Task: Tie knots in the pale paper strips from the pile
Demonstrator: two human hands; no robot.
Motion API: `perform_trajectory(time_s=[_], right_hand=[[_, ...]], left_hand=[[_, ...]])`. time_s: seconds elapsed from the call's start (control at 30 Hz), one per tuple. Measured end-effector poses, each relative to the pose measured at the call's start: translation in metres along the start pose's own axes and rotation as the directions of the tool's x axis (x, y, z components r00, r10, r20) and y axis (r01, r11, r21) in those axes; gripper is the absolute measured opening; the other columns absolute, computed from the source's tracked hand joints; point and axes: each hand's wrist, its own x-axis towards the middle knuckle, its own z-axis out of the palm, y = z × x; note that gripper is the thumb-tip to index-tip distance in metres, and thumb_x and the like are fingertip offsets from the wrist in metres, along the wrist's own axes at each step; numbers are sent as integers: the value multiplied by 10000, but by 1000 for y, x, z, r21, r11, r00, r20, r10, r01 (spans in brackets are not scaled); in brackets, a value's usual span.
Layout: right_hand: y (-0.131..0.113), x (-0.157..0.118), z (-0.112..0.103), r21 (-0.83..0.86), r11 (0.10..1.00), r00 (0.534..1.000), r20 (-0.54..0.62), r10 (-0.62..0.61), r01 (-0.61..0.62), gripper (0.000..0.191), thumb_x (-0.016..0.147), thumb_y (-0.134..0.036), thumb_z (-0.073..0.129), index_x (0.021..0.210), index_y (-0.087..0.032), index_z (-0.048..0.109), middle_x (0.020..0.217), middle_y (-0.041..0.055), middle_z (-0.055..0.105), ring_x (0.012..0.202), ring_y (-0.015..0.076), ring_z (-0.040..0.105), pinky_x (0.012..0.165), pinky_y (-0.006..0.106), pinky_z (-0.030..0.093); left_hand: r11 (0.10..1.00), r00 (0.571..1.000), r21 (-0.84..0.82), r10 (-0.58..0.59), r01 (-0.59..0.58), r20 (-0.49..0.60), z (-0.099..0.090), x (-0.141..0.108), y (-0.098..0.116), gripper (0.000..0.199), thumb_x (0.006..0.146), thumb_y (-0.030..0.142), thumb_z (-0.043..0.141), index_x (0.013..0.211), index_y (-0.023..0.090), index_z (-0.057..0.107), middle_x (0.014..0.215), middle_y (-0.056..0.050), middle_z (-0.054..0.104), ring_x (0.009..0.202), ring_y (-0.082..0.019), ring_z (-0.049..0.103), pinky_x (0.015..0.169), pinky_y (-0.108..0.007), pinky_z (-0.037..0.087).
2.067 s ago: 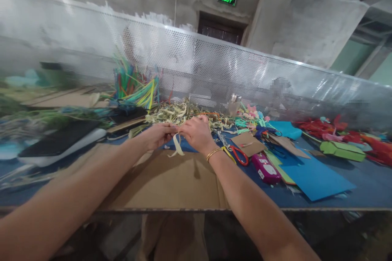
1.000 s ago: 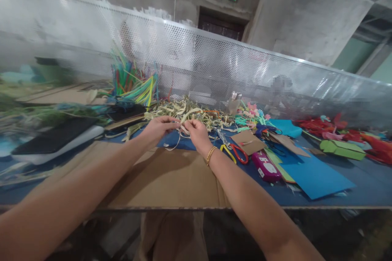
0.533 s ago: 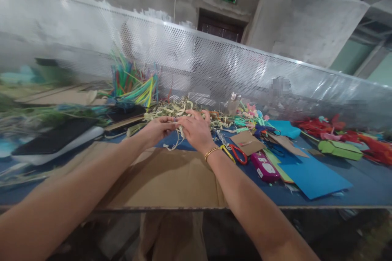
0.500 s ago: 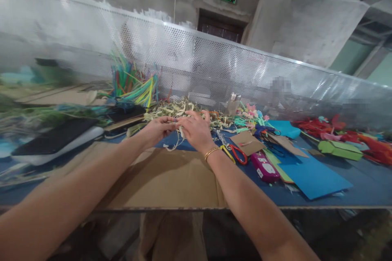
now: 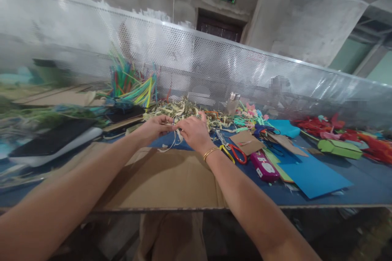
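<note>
Our left hand (image 5: 157,127) and right hand (image 5: 194,131) meet at the fingertips, pinching a pale strip (image 5: 174,138) that dangles beyond the cardboard sheet (image 5: 165,183). Behind them we see a heap of similar strips (image 5: 176,109). Red-handled scissors (image 5: 244,156) lie just beside a magenta box (image 5: 265,168) on our right, near a blue sheet (image 5: 317,177); a perforated metal panel (image 5: 211,61) backs everything.

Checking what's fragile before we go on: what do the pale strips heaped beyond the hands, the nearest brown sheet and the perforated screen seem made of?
Pale strips: perhaps paper or dried leaf, dull, thin and curling; can't tell which.
Nearest brown sheet: probably cardboard, matte, with a straight crease.
Perforated screen: likely metal, shiny, with bright highlights.
</note>
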Motion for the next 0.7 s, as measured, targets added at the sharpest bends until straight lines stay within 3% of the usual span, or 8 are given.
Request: perform_trajectory(time_s=[0.17,0.3,0.47,0.57,0.7], right_hand=[[-2,-1,8,59,998,999,-40,2,1,180,926,-238,456,961,-281,627,1108,-2,673,1027,176,564,1075,458,101],[0,-3,16,205,973,985,-112,132,-107,169,933,-257,453,951,-252,621,1095,9,683,1009,160,592,1057,402,175],[5,-2,24,378,902,955,-118,271,-209,116,891,-298,534,903,-232,628,981,17,706,886,155,616,955,345,327],[7,-2,27,499,831,940,-85,330,-246,76,861,-284,567,845,-234,622,918,14,707,827,162,620,865,324,406],[11,-3,36,696,650,926,56,374,-305,70,838,-279,569,789,-235,592,751,-6,681,697,152,629,698,280,467]], left_hand=[[1000,1000,-16,-16,16,19,0,1,-1,383,470,220,855,747,174,595,567,38,586,462,-67,485,450,-175,340],[984,997,165,78,-73,-26,0,0,2,328,518,274,838,764,169,648,528,31,576,418,-63,424,404,-181,260],[961,990,242,143,-136,-10,1,-3,6,316,545,306,815,806,160,715,608,-19,651,514,-119,530,453,-208,347],[958,987,242,158,-157,15,0,-3,8,280,547,278,803,790,158,731,646,-33,677,574,-135,571,506,-216,399],[963,990,230,129,-140,61,-2,-3,10,246,528,222,804,761,177,740,607,-27,672,581,-163,599,508,-230,428]])
